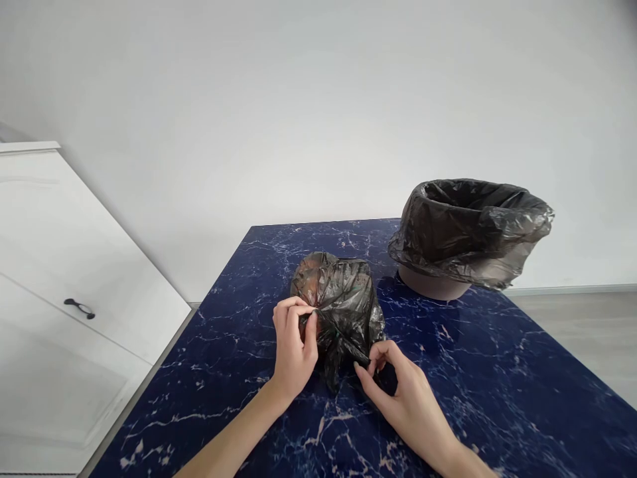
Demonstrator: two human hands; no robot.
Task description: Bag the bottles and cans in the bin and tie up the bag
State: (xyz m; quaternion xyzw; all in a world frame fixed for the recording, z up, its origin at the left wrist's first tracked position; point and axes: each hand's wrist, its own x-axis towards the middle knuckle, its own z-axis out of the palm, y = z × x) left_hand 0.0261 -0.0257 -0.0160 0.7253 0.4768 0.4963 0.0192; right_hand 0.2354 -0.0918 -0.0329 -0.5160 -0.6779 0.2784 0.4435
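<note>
A filled black plastic garbage bag (351,289) lies on the dark blue marbled table (239,312). Something orange-brown shows faintly through its thin film at the upper left; the rest of the contents cannot be made out. My left hand (295,338) pinches the gathered plastic on the bag's near left side between thumb and fingers. On the near right, my right hand (398,382) has thumb and forefinger closed on an edge of the same bag. A loose, twisted end of plastic hangs between both hands onto the tabletop.
A round brownish bin (432,284) stands at the table's back right, lined with another black bag (448,232) folded over its rim. Its plastic flares out to the right. A white cabinet (64,358) with a dark handle is at the left, and a white wall (318,119) rises behind.
</note>
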